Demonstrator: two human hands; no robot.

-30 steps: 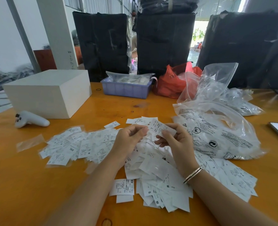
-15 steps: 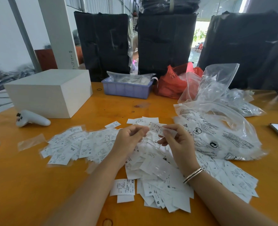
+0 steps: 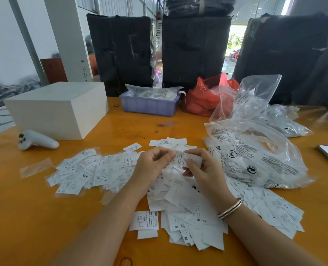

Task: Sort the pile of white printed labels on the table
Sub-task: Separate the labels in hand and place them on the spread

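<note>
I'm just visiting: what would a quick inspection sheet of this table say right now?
Surface: orange wooden table, glossy.
Job's things: pile of white printed labels; one white label held up.
Clutter: white box, white handheld controller, lilac plastic bin, red plastic bag, clear printed bags.
Hands: left hand and right hand pinch that label.
Cables: nothing seen.
Surroundings: black wrapped bales behind.
</note>
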